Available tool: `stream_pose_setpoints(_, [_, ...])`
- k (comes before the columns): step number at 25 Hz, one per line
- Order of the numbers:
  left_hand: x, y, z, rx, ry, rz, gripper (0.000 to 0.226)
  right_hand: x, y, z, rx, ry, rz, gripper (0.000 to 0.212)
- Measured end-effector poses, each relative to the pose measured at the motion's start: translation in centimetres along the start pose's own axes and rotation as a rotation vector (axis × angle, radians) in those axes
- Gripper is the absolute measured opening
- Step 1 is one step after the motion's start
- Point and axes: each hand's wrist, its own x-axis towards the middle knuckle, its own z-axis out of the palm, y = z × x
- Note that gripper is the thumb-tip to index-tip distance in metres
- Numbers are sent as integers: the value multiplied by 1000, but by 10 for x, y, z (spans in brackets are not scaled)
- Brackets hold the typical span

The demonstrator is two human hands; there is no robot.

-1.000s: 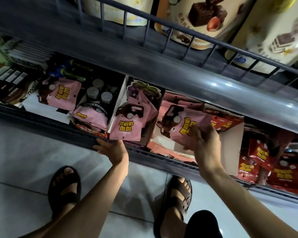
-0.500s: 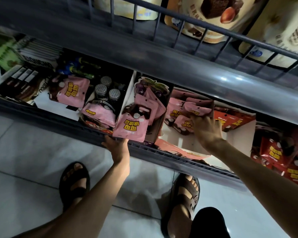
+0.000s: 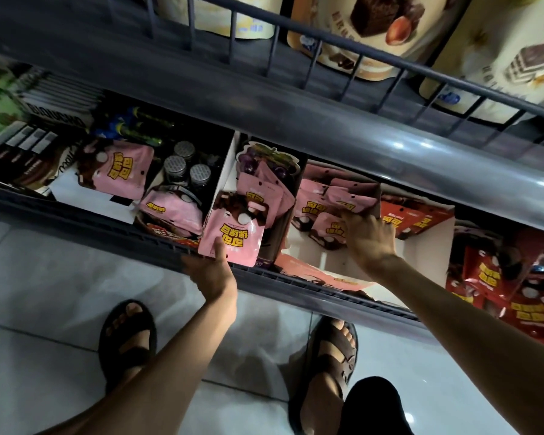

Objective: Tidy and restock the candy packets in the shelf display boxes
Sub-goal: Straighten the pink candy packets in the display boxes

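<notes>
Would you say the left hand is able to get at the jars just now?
Probably not readily: the left hand holds a pink packet, and a second packet lies in front of the jars.

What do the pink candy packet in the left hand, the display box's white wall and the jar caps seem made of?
Pink candy packet: probably thin plastic film, satin, creased.
Display box wall: likely matte cardboard, flat, thin cut edge.
Jar caps: perhaps metal, silvery, textured tops; too dim to confirm.
</notes>
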Motion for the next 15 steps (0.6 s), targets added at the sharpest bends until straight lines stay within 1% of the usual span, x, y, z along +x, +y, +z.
stream_pose_setpoints(2, [9,0,5,92,-5,-43,94,5,0,-1,-25,39,-3,33])
stream_pose_setpoints(4, [13,1,11,130,-12,-99,98,11,1,3,-55,70,-18,36])
stream_pose_setpoints(6, [12,3,15,136,-11,-100,98,16,1,10,-38,62,-22,38])
stream_pose_setpoints(8, [11,3,18,144,-8,-101,98,20,2,11,-4,59,-3,33])
stream_pose_setpoints(11, [10,2,20,110,-9,-117,98,22,6,6,-32,82,8,27])
stream_pose_setpoints(15, [11,2,21,74,-17,-129,98,18,3,4,14,65,2,25])
